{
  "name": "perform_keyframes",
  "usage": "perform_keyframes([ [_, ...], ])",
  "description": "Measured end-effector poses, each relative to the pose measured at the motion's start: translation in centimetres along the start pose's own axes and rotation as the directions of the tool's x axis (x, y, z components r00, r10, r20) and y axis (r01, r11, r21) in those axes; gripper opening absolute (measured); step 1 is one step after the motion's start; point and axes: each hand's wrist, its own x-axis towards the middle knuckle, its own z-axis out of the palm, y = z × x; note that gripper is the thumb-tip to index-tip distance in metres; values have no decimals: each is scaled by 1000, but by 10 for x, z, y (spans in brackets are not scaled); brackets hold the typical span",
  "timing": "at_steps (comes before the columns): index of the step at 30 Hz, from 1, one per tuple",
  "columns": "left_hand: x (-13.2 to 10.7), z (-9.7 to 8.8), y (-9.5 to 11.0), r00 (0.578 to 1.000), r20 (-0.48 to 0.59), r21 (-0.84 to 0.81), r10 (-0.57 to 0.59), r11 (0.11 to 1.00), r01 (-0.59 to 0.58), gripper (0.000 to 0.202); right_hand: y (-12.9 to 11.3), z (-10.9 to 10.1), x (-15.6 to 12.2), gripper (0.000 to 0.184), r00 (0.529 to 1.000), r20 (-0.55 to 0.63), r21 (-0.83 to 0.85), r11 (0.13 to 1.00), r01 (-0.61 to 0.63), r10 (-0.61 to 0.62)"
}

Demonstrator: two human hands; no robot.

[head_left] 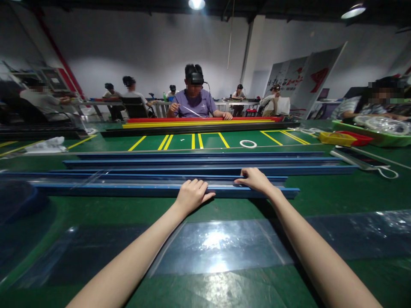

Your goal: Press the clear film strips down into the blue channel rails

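Note:
A long blue channel-shaped strip point(128, 189) lies across the green table in front of me. My left hand point(192, 196) lies over its near wall, fingers curled over the edge and thumb stretched to the right. Further right, my right hand point(255, 179) has its thumb and forefinger bent together at the channel's far rim, near its right end. Whether something small is between those fingers is hidden. Just behind lie more blue channels point(308, 170), parallel to the first. Clear plastic film point(221, 246) is spread on the table under my forearms.
A white tape ring point(248, 144) lies beyond the channels. Red, yellow and black strips point(199, 126) lie before a person point(195, 100) across the table. A phone point(359, 157) with a cable, a yellow tray point(337, 138) and a green bin point(385, 139) stand right.

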Motion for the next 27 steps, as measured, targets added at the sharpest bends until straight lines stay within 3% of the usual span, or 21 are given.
perform_keyframes([
  [18, -2, 8, -5, 997, 65, -111, -39, 993, 46, 44, 2, 2, 0, 36, 998, -32, -43, 998, 53, -55],
  [27, 4, 1, -5, 966, 231, -161, -113, 975, 152, 46, 3, 2, 1, 35, 998, -31, -55, 997, 47, -48],
])
